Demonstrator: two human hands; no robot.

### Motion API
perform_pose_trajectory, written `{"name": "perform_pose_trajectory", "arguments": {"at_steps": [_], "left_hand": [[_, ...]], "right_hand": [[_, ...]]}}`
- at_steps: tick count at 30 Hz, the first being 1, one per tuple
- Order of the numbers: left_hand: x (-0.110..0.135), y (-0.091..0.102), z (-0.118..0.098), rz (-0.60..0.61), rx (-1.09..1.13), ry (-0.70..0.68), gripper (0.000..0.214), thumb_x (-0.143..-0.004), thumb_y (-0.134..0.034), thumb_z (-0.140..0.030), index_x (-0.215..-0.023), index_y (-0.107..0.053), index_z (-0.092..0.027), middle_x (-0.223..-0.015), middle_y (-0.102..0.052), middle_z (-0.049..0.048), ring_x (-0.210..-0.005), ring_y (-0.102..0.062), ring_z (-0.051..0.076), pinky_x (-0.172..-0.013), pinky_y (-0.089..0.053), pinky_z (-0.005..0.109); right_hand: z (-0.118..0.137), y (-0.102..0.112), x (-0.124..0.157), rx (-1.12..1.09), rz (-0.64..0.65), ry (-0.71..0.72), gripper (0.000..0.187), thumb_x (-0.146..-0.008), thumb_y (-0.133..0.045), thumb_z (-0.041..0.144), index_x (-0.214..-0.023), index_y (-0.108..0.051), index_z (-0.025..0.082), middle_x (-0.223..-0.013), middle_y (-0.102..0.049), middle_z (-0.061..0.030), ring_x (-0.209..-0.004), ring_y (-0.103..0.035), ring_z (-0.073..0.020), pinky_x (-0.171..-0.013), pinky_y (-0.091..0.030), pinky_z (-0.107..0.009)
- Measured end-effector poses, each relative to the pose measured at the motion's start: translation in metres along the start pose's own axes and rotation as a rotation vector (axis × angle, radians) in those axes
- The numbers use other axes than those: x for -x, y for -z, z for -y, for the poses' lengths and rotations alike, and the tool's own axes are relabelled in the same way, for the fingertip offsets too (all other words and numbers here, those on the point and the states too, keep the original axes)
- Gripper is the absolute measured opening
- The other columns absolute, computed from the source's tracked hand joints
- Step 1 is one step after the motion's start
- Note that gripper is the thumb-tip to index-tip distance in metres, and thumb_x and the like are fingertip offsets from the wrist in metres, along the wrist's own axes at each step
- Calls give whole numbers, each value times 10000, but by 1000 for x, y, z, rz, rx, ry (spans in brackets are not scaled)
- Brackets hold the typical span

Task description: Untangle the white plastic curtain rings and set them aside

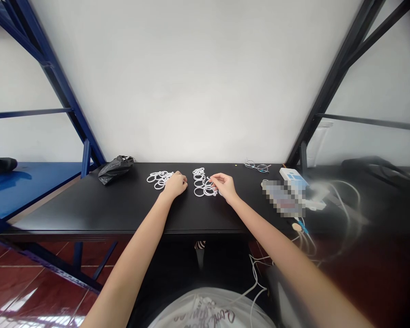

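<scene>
On the black table, a loose cluster of thin white rings (153, 177) lies to the left, partly covered by my left hand (175, 184). That hand rests at the cluster's right edge with its fingers curled down; whatever is under them is hidden. A second group of white rings (199, 192) lies in the middle, some overlapping and bunched at the back. My right hand (224, 186) is at this group's right side, thumb and fingertips pinched on a white ring at its edge. Part of another ring shows beneath the palm.
A crumpled black plastic bag (116, 169) sits at the back left. Eyeglasses (257, 166) lie at the back right. Farther right are a blurred-out phone-like object (283, 198), a white-and-blue box (294, 177) and white cables (345, 205). Metal frame posts (59, 84) flank the table.
</scene>
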State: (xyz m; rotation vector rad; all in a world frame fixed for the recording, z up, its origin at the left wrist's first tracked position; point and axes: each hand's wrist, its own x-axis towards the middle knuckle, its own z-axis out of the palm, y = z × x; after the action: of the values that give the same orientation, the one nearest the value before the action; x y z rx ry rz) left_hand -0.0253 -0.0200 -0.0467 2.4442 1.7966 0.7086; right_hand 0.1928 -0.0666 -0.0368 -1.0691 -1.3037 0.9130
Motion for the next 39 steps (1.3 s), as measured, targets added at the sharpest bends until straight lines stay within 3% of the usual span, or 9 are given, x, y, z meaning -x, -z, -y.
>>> {"name": "perform_pose_trajectory", "arguments": {"at_steps": [8, 16, 22, 26, 39], "left_hand": [[-4, -1, 9, -13, -4, 71, 223, -740, -529, -116, -789, -734, -188, -929, -696, 111, -873, -644, 268, -789, -521, 357], [-3, -3, 16, -101, 36, 89, 194, -736, -534, -134, -769, -722, -168, -900, -646, 134, -886, -618, 278, -789, -527, 373], [1, -7, -13, -86, 184, -125, 239, -821, -496, -212, -923, -710, -185, -924, -617, 86, -866, -609, 223, -822, -521, 353], [5, -16, -35, -21, 258, -266, 211, -799, -535, -199, -929, -701, -183, -952, -634, 78, -919, -608, 227, -847, -513, 347], [7, -20, -35, 6, 313, -316, 181, -817, -526, -231, -860, -696, -184, -911, -647, 79, -930, -603, 238, -834, -504, 354]], "right_hand": [[-3, 1, -1, 13, 12, 4, 215, -693, -692, 385, -736, -647, 179, -744, -714, -65, -560, -620, -156, -448, -486, -251], [-7, 1, -2, 114, -14, 68, 225, -739, -638, 403, -752, -652, 179, -744, -721, -75, -581, -647, -179, -475, -510, -272], [-8, 8, -3, 311, -107, 184, 94, -712, -612, 243, -774, -673, 206, -865, -721, -59, -840, -662, -222, -792, -547, -370], [-14, 12, -6, 413, -88, 196, 168, -668, -594, 145, -782, -690, 223, -925, -726, -35, -942, -641, -231, -926, -495, -420], [-19, 12, -10, 460, -15, 156, 214, -605, -588, 39, -705, -677, 206, -777, -724, -18, -721, -671, -181, -784, -549, -350]]}}
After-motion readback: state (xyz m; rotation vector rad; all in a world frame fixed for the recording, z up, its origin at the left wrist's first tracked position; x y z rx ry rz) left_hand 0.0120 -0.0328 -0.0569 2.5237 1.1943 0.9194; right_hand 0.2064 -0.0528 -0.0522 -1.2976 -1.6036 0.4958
